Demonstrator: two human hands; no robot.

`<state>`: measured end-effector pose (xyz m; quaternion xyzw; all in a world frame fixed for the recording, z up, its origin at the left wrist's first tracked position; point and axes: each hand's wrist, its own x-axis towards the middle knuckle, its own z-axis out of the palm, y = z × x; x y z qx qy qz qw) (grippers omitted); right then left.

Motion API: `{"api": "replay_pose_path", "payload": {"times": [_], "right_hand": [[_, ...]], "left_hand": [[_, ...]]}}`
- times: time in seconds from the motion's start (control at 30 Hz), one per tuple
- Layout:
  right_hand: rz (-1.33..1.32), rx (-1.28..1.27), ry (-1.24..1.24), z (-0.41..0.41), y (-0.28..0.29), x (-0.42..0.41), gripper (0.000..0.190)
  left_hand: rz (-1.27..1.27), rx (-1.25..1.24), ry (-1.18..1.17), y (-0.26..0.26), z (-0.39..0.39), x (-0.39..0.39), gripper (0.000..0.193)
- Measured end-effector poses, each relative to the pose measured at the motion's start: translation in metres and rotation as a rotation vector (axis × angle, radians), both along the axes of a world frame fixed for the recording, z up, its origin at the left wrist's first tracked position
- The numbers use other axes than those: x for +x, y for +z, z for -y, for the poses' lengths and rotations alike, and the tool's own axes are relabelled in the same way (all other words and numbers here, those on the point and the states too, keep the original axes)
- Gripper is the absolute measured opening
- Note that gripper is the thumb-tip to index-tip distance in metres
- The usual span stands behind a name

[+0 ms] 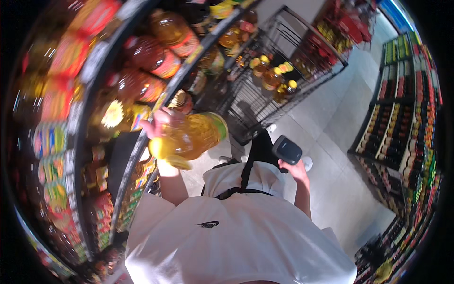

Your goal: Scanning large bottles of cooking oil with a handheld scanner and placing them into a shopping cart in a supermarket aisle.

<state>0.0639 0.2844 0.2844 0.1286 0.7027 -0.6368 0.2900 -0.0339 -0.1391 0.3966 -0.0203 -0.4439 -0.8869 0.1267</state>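
Note:
A large clear bottle of yellow cooking oil (193, 136) is tilted nearly on its side in front of the shelf. My left hand (161, 122) grips it, fingers along its shelf side. Its yellow cap end points left and its green-edged base points right; the bottle hides part of my wrist. Low at my right side, my right hand (296, 168) holds a dark handheld scanner (288, 149) by its lower part. Just left of my left hand, another oil bottle with a pale yellow cap (112, 113) rests on the shelf.
Shelves of oil bottles (147, 53) curve along the left, their front edge (191, 58) close to my left hand. Ahead stands a wire shopping cart (255, 106) with several yellow-capped bottles (273, 78) inside. Tiled floor (319, 142) separates me from bottle-filled shelves (386, 127) on the right.

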Motion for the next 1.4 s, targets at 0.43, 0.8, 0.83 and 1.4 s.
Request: {"api": "replay_pose_path", "payload": {"times": [0.43,0.8,0.83,1.4], "right_hand": [[-0.855,0.055,0.907,0.164,0.204,-0.017,0.039],[-0.672,0.126,1.276,0.279,0.263,-0.045,0.050],[-0.679,0.118,1.307,0.287,0.264,-0.048,0.050],[-0.572,0.096,1.391,0.305,0.265,-0.104,0.063]], "left_hand": [[-1.074,0.274,-0.681,0.066,0.146,0.160,0.089],[-1.267,0.220,-0.756,0.087,0.166,0.218,0.083],[-1.271,0.199,-0.729,0.086,0.169,0.223,0.083],[-1.230,0.171,-0.472,0.092,0.159,0.208,0.085]]}}
